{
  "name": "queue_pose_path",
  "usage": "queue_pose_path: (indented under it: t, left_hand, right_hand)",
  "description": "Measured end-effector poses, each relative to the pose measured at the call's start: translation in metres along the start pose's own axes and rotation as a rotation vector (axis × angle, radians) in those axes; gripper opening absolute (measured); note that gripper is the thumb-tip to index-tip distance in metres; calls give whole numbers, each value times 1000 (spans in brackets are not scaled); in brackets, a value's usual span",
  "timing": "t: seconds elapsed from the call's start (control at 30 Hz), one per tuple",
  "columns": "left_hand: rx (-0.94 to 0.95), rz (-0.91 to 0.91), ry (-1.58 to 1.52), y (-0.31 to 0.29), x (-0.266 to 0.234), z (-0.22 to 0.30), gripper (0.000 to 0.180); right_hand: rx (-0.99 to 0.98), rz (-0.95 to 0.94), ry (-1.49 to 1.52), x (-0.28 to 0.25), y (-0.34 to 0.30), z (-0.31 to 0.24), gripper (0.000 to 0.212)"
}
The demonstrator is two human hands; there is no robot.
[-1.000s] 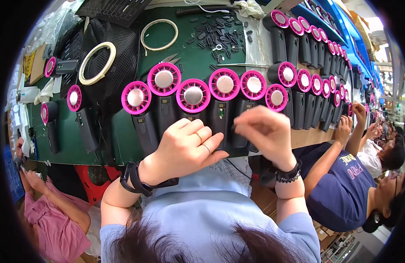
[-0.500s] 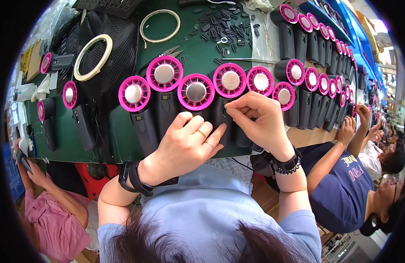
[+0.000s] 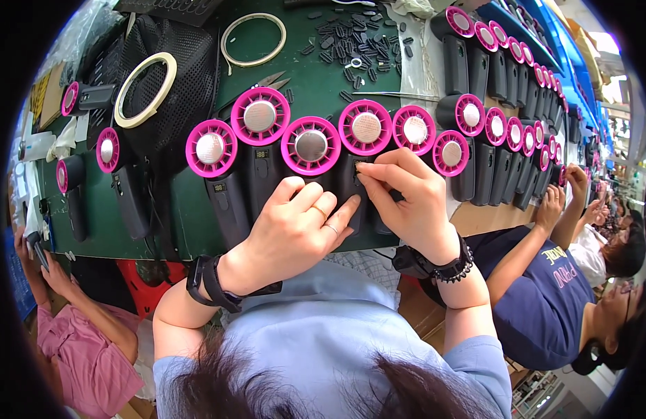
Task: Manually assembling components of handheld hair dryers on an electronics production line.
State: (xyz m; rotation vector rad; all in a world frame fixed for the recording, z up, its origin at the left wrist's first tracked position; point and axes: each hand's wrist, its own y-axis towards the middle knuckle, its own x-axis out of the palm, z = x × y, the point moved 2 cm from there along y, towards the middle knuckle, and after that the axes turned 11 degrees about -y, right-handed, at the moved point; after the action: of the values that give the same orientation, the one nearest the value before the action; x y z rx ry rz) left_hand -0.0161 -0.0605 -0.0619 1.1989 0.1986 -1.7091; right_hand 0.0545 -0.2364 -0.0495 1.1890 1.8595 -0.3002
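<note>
Several black handheld fans with pink slotted rings and silver round centres lie in front of me. My left hand (image 3: 291, 227), fingers curled, lies across the handles, its fingertips against the handle of one handheld fan (image 3: 365, 127). Over that same handle, my right hand (image 3: 407, 195) pinches thumb and forefinger at the small window below the ring. Whatever sits between those fingertips is too small to make out. Left of my hands, another fan (image 3: 211, 149) shows a small display on its handle. A fan (image 3: 414, 130) beside my right fingers has its handle mostly covered by the hand.
Small black oval parts (image 3: 361, 42) are scattered at the back, near tweezers (image 3: 389, 94). Scissors (image 3: 267, 80) lie behind the fans. Tape rolls (image 3: 229, 52) and black mesh (image 3: 187, 77) sit left. Rows of fans (image 3: 501, 133) stand right, beside a co-worker in navy (image 3: 546, 293).
My right hand has turned slightly, its pinch staying at the same spot on the fan handle. The left hand keeps nearly the same place. The whole view has shifted a little.
</note>
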Motion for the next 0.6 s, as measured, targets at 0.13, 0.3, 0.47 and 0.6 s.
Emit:
queue_pose_path:
  t: [0.13, 0.3, 0.47, 0.6]
  left_hand:
    - [0, -6, 3, -1, 0, 0, 43]
    - [1, -11, -2, -1, 0, 0, 43]
    - [4, -8, -1, -1, 0, 0, 43]
    - [2, -6, 3, 0, 0, -1, 43]
  right_hand:
    - [77, -42, 94, -2, 1, 1, 10]
    - [212, -99, 244, -6, 8, 4, 8]
    - [220, -182, 194, -10, 13, 1, 6]
    - [195, -245, 138, -11, 17, 0, 6]
